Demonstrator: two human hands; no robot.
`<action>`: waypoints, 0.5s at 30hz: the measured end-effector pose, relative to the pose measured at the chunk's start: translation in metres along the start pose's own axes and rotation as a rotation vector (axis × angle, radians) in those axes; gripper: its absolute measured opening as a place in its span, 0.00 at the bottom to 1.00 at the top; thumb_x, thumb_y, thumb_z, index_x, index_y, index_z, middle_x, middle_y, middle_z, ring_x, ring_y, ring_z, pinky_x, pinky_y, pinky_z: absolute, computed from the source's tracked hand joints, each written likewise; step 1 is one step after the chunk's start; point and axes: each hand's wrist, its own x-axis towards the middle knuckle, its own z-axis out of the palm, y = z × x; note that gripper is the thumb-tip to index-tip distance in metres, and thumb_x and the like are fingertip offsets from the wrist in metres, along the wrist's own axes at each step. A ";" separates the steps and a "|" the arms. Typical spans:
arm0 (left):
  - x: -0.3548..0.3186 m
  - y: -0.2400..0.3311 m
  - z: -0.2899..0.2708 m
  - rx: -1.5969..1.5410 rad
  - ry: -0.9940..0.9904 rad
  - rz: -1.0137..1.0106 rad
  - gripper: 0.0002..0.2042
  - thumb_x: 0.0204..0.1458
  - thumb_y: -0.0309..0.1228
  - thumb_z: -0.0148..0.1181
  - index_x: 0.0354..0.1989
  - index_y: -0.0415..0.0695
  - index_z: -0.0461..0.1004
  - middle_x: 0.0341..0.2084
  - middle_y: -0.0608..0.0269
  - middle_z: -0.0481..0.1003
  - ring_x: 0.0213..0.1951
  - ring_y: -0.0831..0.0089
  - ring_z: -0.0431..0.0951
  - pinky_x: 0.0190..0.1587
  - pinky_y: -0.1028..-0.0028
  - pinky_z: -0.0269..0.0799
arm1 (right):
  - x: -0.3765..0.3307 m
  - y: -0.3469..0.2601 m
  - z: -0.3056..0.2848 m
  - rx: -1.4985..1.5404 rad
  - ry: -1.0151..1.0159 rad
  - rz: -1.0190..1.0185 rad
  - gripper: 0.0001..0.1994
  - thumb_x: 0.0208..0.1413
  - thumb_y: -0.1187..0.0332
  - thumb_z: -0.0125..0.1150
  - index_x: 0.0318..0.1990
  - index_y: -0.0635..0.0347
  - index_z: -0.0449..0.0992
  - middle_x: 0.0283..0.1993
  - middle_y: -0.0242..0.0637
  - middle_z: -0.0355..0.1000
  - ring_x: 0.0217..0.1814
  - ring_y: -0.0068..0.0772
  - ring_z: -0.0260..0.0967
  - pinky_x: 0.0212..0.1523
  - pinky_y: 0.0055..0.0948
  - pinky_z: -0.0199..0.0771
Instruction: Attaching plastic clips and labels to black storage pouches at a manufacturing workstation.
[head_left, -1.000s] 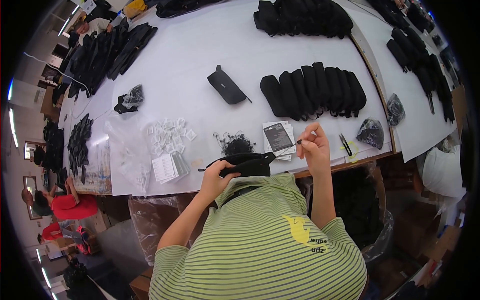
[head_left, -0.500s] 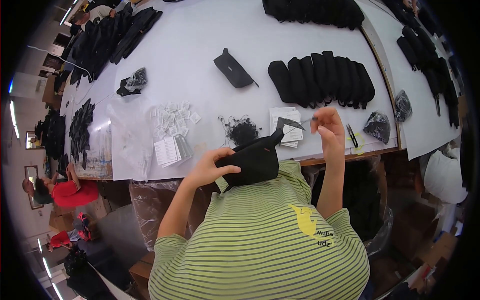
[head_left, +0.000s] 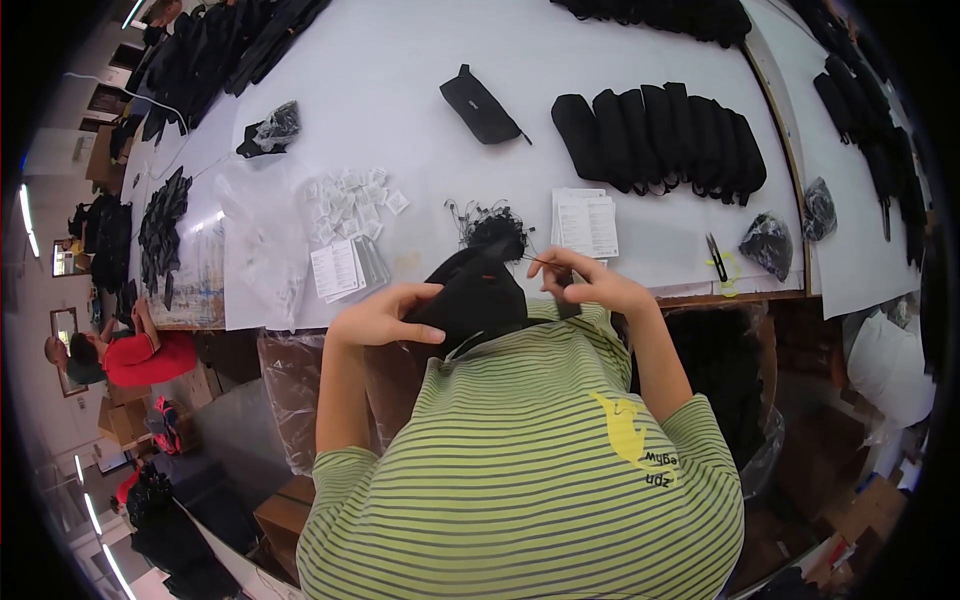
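Note:
A black zip pouch [head_left: 470, 300] is held close against the striped shirt, tilted, with a small red mark near its upper edge. My left hand [head_left: 392, 315] grips its left side, thumb on the near face, fingers partly hidden behind. To the right, my right hand [head_left: 590, 285] has thumb and fingers pinched on a thin black tag string [head_left: 540, 262], which runs toward the pouch's top. Below those fingers shows a small dark tag [head_left: 567, 303], partly hidden. Just beyond the pouch lies a tangle of black tag strings [head_left: 497, 228].
White cards [head_left: 585, 222] lie beyond my right hand. Left are more cards [head_left: 345, 268], small white packets [head_left: 352, 203] and clear plastic [head_left: 258, 240]. Farther off sit a single pouch [head_left: 483, 108] and a row of pouches [head_left: 660, 140]. Thread snips [head_left: 716, 258] lie right, near the table edge.
My right hand has come down and left, nearer the pouch, bringing the string lower. The pouch has tilted and shifted slightly left in my left hand. The view has shifted a little.

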 end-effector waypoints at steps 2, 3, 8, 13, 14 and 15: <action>-0.005 -0.008 -0.007 -0.001 0.057 0.001 0.25 0.47 0.25 0.64 0.54 0.34 0.65 0.45 0.63 0.71 0.48 0.77 0.67 0.53 0.76 0.62 | -0.007 -0.008 -0.004 0.117 0.089 -0.034 0.35 0.41 0.48 0.65 0.53 0.59 0.63 0.29 0.27 0.55 0.32 0.18 0.54 0.45 0.25 0.62; -0.006 -0.012 -0.011 0.002 0.112 0.003 0.25 0.48 0.25 0.64 0.54 0.33 0.65 0.46 0.63 0.71 0.49 0.77 0.67 0.53 0.76 0.61 | -0.013 -0.010 -0.009 0.095 0.147 -0.058 0.35 0.41 0.51 0.66 0.54 0.59 0.61 0.30 0.27 0.56 0.33 0.18 0.54 0.43 0.24 0.61; -0.009 -0.014 -0.020 0.082 0.159 0.014 0.20 0.50 0.29 0.62 0.48 0.33 0.67 0.40 0.65 0.71 0.44 0.78 0.67 0.50 0.77 0.62 | -0.023 -0.011 -0.028 -0.205 0.400 0.059 0.22 0.44 0.75 0.62 0.48 0.56 0.62 0.34 0.30 0.65 0.37 0.19 0.61 0.41 0.21 0.62; -0.012 -0.012 -0.012 0.105 0.184 0.012 0.16 0.50 0.30 0.62 0.44 0.35 0.69 0.35 0.67 0.71 0.40 0.81 0.67 0.45 0.79 0.63 | -0.035 -0.029 -0.043 -0.434 0.559 0.090 0.08 0.45 0.77 0.60 0.35 0.62 0.70 0.31 0.36 0.74 0.32 0.19 0.68 0.35 0.21 0.66; -0.013 -0.012 -0.009 0.165 0.199 0.014 0.15 0.50 0.30 0.62 0.43 0.35 0.69 0.34 0.68 0.71 0.39 0.82 0.67 0.44 0.79 0.64 | -0.036 -0.033 -0.044 -0.329 0.644 0.062 0.05 0.45 0.77 0.61 0.31 0.63 0.72 0.29 0.37 0.76 0.29 0.19 0.70 0.33 0.21 0.67; -0.013 -0.010 -0.004 0.163 0.198 0.017 0.15 0.50 0.30 0.62 0.43 0.35 0.69 0.34 0.68 0.71 0.39 0.82 0.67 0.44 0.79 0.64 | -0.034 -0.035 -0.046 -0.318 0.686 0.021 0.03 0.46 0.76 0.62 0.28 0.64 0.74 0.27 0.37 0.75 0.24 0.19 0.69 0.26 0.19 0.65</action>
